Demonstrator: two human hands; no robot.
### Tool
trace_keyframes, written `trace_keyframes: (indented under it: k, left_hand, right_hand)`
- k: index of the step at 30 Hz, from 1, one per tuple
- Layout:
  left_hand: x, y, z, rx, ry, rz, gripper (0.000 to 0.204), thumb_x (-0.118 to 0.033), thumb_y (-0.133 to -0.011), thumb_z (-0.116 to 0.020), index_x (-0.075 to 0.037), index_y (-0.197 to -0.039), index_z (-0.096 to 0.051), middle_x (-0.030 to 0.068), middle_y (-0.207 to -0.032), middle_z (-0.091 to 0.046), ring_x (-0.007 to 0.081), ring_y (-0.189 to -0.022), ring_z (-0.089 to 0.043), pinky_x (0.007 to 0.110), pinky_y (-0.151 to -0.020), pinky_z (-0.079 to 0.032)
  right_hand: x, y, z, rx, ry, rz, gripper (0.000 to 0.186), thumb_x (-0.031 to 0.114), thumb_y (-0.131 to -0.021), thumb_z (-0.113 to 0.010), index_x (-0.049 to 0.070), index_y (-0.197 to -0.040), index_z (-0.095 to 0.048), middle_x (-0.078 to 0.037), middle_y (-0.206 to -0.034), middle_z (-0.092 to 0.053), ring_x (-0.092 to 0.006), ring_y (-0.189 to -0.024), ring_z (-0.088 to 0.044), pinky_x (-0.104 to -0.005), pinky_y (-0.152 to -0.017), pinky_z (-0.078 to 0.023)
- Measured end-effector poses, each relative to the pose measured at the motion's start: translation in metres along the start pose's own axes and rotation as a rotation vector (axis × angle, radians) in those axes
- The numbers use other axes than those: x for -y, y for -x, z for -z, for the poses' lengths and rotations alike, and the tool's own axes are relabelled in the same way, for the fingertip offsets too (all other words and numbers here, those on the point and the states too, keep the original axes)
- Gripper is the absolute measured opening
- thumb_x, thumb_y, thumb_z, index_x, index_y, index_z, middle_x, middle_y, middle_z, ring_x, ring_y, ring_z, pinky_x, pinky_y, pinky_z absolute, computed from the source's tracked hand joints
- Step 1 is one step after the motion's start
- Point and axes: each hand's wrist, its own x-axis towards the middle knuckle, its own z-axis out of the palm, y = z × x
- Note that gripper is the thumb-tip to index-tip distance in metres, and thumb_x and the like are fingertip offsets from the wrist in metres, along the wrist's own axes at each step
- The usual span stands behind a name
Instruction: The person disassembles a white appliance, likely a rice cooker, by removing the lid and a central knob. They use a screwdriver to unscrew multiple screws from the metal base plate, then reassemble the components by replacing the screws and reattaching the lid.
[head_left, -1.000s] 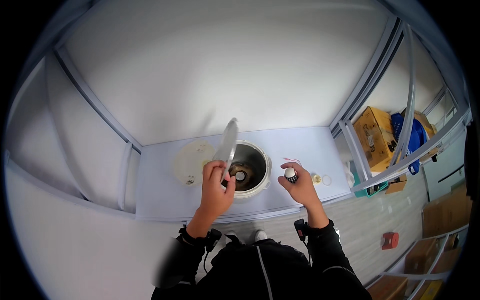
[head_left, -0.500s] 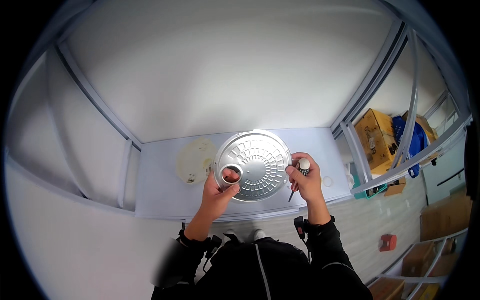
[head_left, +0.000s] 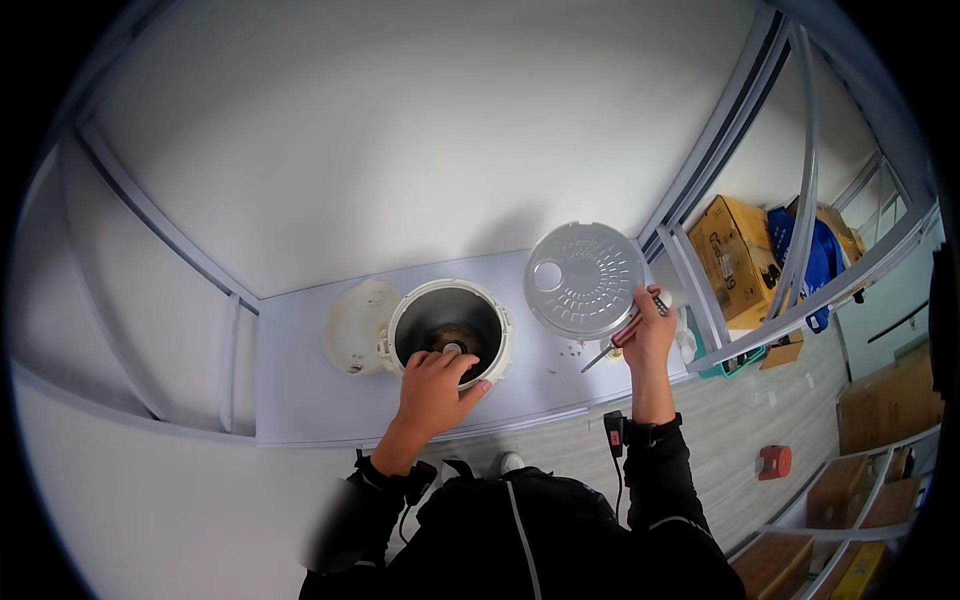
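My right hand (head_left: 650,335) grips the edge of a round silver metal disc (head_left: 590,285) with embossed slots and a round hole. A screwdriver (head_left: 625,332) with a reddish handle is held in the same hand, its shaft pointing down-left. A deep pot-like appliance body (head_left: 505,345) with a cream rim and grey inner wall, apparently a rice cooker, stands on the table. My left hand (head_left: 432,390) reaches over its front rim, thumb apart from the fingers. The fingertips are near a small round part (head_left: 453,348) in the middle of the brownish bottom, partly hidden by them.
A pale round lid (head_left: 358,325) lies left of the pot on the white table (head_left: 300,400). Several tiny parts (head_left: 572,350) lie below the disc. Frame posts (head_left: 690,290) border the right side, with cardboard boxes (head_left: 735,265) and a blue bag (head_left: 815,255) beyond. A red stool (head_left: 775,462) stands on the floor.
The disc has swung right and up, uncovering the pot beneath. My left hand has let go of the disc and reached into the pot. My right hand keeps the disc and screwdriver.
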Motion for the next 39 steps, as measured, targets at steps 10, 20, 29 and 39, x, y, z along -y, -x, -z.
trace_keyframes:
  k: [10, 20, 29, 39]
  left_hand:
    - [-0.002, 0.004, -0.008, -0.010, -0.092, -0.022, 0.018, -0.033, -0.085, -0.082, -0.015, -0.084, -0.080, -0.0024, -0.078, -0.068, 0.0208, -0.074, -0.064, 0.038, -0.080, -0.042]
    - [-0.006, 0.010, -0.010, -0.069, -0.088, -0.004, 0.015, -0.027, -0.086, -0.082, -0.013, -0.085, -0.079, -0.0015, -0.078, -0.067, 0.0198, -0.073, -0.063, 0.038, -0.081, -0.041]
    - [-0.010, 0.011, -0.009, -0.073, -0.104, 0.039, 0.014, -0.026, -0.084, -0.081, -0.014, -0.081, -0.076, -0.0022, -0.076, -0.064, 0.0206, -0.070, -0.059, 0.039, -0.079, -0.038]
    - [-0.012, 0.030, 0.000, -0.067, -0.157, 0.057, 0.014, -0.028, -0.084, -0.082, -0.016, -0.083, -0.076, -0.0042, -0.076, -0.063, 0.0197, -0.072, -0.057, 0.037, -0.075, -0.038]
  right_hand:
    - [-0.114, -0.042, 0.022, -0.098, 0.200, -0.203, 0.022, 0.006, -0.089, -0.077, 0.002, -0.105, -0.062, -0.005, -0.082, -0.063, -0.0148, -0.061, -0.058, -0.0303, -0.051, -0.047]
    - [-0.160, -0.048, 0.035, -0.040, 0.335, -0.360, 0.024, 0.002, -0.087, -0.076, 0.000, -0.105, -0.060, -0.006, -0.079, -0.061, -0.0150, -0.059, -0.058, -0.0318, -0.049, -0.048]
    - [-0.178, -0.042, 0.041, 0.144, 0.592, -0.264, 0.027, 0.003, -0.081, -0.074, -0.001, -0.107, -0.067, -0.007, -0.083, -0.067, -0.0159, -0.063, -0.063, -0.0296, -0.054, -0.051]
    - [-0.194, -0.016, -0.001, 0.698, 0.845, -0.244, 0.066, 0.011, -0.078, -0.075, -0.003, -0.141, -0.061, -0.009, -0.089, -0.073, -0.0172, -0.070, -0.068, -0.0332, -0.069, -0.054]
